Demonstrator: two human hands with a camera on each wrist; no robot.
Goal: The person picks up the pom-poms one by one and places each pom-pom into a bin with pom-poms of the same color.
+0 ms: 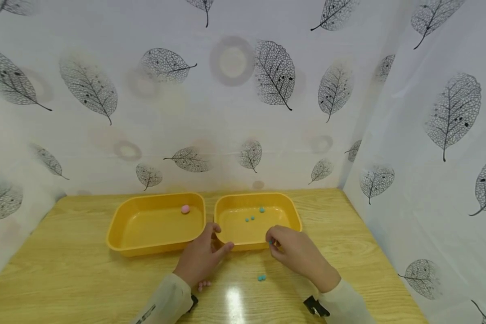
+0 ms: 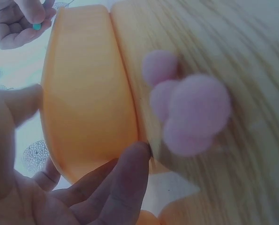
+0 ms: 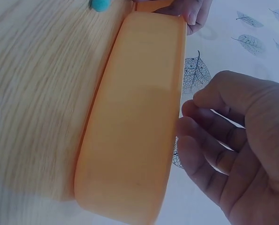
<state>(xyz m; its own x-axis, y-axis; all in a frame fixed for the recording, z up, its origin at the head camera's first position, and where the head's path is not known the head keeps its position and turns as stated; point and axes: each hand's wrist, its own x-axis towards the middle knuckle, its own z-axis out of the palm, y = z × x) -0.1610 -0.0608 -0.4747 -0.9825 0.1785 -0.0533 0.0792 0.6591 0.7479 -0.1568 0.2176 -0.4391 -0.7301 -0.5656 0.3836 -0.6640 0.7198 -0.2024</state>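
Observation:
My left hand [image 1: 200, 256] grips the near left corner of the right yellow tray [image 1: 243, 247], thumb at the rim and fingers around the side. Over that tray's near right rim, my right hand [image 1: 301, 252] pinches a small teal pom-pom [image 2: 36, 26] between thumb and fingers. The right wrist view hides this pom-pom behind the fingers. Inside the same tray lie three teal pom-poms [image 1: 262, 210]. Two more teal pom-poms [image 1: 261, 278] sit on the table between my hands. Close by my left wrist is a cluster of pink pom-poms [image 2: 195, 108].
Left of my left hand stands a second yellow tray [image 1: 146, 227], with one pink pom-pom [image 1: 185, 209] near its far right corner. Both trays rest on a wood-grain table [image 1: 65, 270]. A white leaf-print curtain [image 1: 227, 112] hangs behind the table and along the right.

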